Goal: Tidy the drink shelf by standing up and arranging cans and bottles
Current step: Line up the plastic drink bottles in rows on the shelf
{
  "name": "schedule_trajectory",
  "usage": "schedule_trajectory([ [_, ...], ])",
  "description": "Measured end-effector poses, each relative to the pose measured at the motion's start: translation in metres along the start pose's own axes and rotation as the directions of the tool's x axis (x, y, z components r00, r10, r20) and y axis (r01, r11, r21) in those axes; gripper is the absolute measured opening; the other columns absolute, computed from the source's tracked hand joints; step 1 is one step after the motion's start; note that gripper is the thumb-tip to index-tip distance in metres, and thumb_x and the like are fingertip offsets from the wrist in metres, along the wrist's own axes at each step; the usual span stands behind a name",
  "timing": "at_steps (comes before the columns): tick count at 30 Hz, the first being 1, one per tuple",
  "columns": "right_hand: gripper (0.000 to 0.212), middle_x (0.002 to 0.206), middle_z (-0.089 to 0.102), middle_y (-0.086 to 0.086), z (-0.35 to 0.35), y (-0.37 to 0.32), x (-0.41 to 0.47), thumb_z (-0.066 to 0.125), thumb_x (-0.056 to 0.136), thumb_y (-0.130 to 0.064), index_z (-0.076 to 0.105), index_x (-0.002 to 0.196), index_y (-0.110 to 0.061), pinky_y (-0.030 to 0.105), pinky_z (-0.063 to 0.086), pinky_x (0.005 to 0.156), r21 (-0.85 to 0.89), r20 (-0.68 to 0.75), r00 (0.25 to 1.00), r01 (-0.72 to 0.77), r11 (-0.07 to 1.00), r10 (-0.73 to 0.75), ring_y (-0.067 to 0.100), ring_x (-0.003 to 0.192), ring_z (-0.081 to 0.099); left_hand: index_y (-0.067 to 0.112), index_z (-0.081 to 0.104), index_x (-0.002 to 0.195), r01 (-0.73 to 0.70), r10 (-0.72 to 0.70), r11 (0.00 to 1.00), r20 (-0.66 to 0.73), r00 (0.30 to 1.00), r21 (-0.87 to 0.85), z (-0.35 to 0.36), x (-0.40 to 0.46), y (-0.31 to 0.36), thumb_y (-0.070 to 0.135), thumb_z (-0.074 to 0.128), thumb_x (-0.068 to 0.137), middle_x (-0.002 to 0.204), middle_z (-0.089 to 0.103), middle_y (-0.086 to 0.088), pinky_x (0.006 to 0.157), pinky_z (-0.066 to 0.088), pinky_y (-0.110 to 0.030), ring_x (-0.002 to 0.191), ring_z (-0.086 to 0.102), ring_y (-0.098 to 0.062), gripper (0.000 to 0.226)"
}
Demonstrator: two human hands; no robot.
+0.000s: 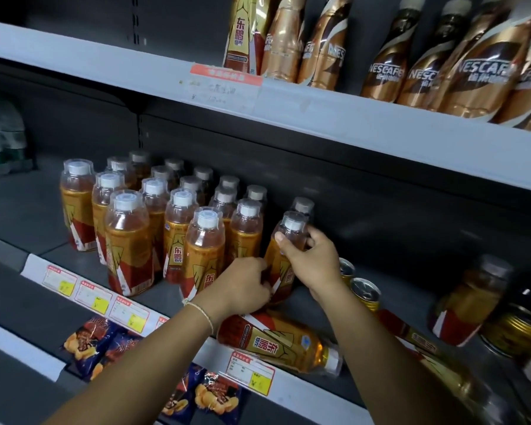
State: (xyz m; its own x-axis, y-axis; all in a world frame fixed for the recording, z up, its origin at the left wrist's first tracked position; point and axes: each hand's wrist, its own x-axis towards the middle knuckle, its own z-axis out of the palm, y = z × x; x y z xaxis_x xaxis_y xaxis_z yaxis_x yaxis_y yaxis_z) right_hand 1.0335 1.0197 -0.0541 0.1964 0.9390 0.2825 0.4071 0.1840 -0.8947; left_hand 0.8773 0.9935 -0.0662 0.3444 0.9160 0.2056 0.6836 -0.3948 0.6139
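Note:
On the middle shelf (19, 210) stand several rows of amber drink bottles (129, 237) with white caps and gold-red labels. Both my hands are on one upright bottle (285, 265) at the right end of the front row. My right hand (311, 256) grips its shoulder just below the cap. My left hand (246, 283) holds its lower body by the label. In front of it another bottle of the same kind (279, 338) lies on its side, cap pointing right. Two gold cans (365, 294) stand just right of my right wrist.
A further bottle (469, 299) leans at the right, with a tipped can (512, 329) beside it and a lying bottle (426, 348) behind my right forearm. Brown coffee bottles (478, 56) fill the upper shelf. Snack bags (101, 338) lie on the lower shelf. Price tags line the shelf edge.

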Motion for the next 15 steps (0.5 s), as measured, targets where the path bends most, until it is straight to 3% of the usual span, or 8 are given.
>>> schedule_trajectory([
  [4,0.065,0.122,0.069,-0.002,-0.025,-0.004,-0.002,0.079,0.083,-0.047,0.058,0.139,-0.021,0.031,0.057,0.093,0.096,0.063,0.994,-0.093,0.991,0.087,0.007,0.104,0.068,0.007,0.067,0.098,-0.002,0.005,0.998,-0.038,0.999,0.064,0.002,-0.001,0.01,0.013,0.054,0.089,0.095,0.066,-0.006,0.078,0.054,-0.033,0.088,0.063,-0.02,0.017],
  [7,0.062,0.122,0.069,0.002,-0.055,-0.005,-0.006,0.076,0.086,-0.046,0.059,0.137,-0.016,0.028,0.055,0.094,0.026,0.002,0.998,-0.064,0.998,0.064,0.009,0.105,0.068,0.009,0.064,0.079,-0.028,0.036,0.994,-0.075,0.997,0.105,0.008,0.001,0.021,0.015,0.055,0.087,0.08,0.065,-0.002,0.061,0.047,-0.021,0.078,0.062,-0.019,0.014],
  [9,0.053,0.121,0.07,0.003,-0.077,-0.001,-0.009,0.073,0.089,-0.045,0.063,0.132,-0.015,0.032,0.054,0.098,-0.161,-0.075,0.997,-0.034,0.986,0.022,0.013,0.109,0.067,0.013,0.067,0.08,-0.041,0.047,0.996,-0.073,0.996,0.083,0.016,0.004,0.032,0.014,0.055,0.086,0.082,0.067,0.0,0.061,0.042,-0.013,0.085,0.064,-0.019,0.014],
  [11,0.057,0.131,0.065,0.004,-0.097,0.007,-0.012,0.068,0.09,-0.051,0.06,0.136,-0.018,0.038,0.049,0.103,-0.461,-0.101,0.995,-0.057,0.886,0.012,0.021,0.121,0.061,0.013,0.071,0.106,-0.046,0.048,0.998,-0.05,0.998,0.036,0.028,0.01,0.042,0.014,0.055,0.087,0.106,0.07,-0.002,0.078,0.043,-0.014,0.104,0.063,-0.019,0.026],
  [13,0.073,0.142,0.055,0.006,-0.11,0.015,-0.017,0.065,0.086,-0.061,0.048,0.145,-0.022,0.043,0.044,0.106,-0.676,-0.07,0.99,-0.136,0.724,0.121,0.029,0.131,0.051,0.011,0.062,0.127,-0.013,0.014,0.999,0.012,1.0,-0.036,0.04,0.014,0.054,0.011,0.055,0.087,0.123,0.065,-0.005,0.091,0.044,-0.019,0.116,0.059,-0.02,0.04],
  [15,0.083,0.146,0.05,0.006,-0.117,0.023,-0.021,0.069,0.08,-0.064,0.04,0.147,-0.024,0.045,0.038,0.106,-0.749,-0.037,0.969,-0.188,0.635,0.243,0.031,0.134,0.047,0.011,0.058,0.13,0.038,-0.029,0.994,0.09,0.995,-0.101,0.05,0.017,0.064,0.009,0.054,0.085,0.124,0.062,-0.006,0.095,0.046,-0.026,0.117,0.057,-0.021,0.045],
])
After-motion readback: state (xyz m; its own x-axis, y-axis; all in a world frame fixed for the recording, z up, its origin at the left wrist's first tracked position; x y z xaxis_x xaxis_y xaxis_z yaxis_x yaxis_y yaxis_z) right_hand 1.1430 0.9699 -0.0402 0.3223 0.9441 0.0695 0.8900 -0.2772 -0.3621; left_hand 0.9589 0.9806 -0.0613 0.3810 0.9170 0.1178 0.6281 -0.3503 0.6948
